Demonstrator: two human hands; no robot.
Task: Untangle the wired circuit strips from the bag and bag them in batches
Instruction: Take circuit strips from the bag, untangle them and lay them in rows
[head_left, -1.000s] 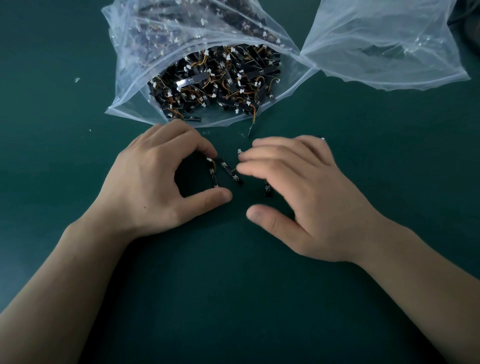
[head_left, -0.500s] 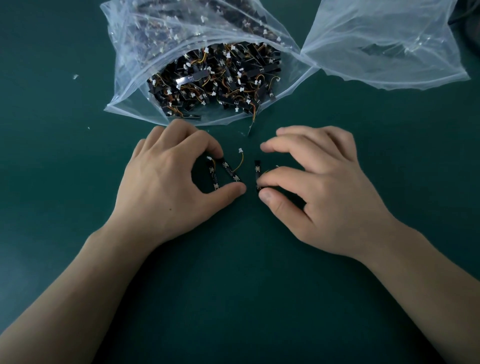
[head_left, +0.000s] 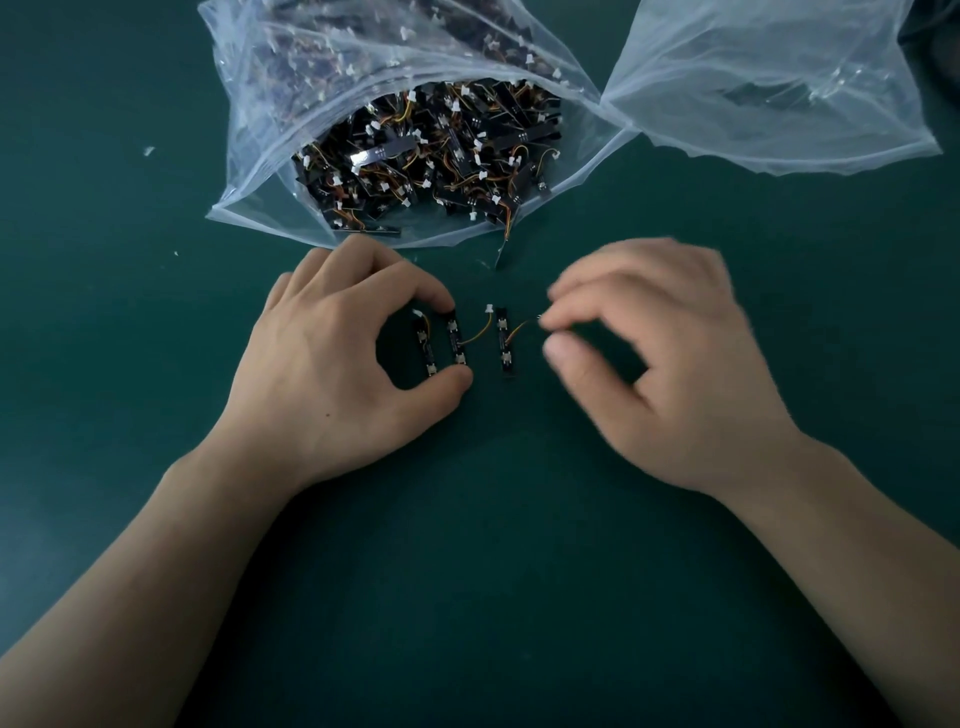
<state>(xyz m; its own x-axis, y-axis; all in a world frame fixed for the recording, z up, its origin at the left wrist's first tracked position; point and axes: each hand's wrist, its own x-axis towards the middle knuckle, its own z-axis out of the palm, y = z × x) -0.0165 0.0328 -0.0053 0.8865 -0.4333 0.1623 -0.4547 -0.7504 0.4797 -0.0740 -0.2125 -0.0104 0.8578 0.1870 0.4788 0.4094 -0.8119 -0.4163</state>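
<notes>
On the green table (head_left: 130, 415), just before the mouth of the full bag (head_left: 244, 171), loose strips lie lengthwise toward it. The left hand (head_left: 332, 374) pinches two strips (head_left: 455, 339) by their ends. The right hand (head_left: 675, 374), beside the third strip (head_left: 503, 340), pinches its wire (head_left: 517, 328).

no legible text, labels or numbers anywhere

Electronics workbench: green mat (head_left: 156, 467), bagged strips (head_left: 426, 156)

Black strips (head_left: 455, 343), dark green table (head_left: 519, 571)
</notes>
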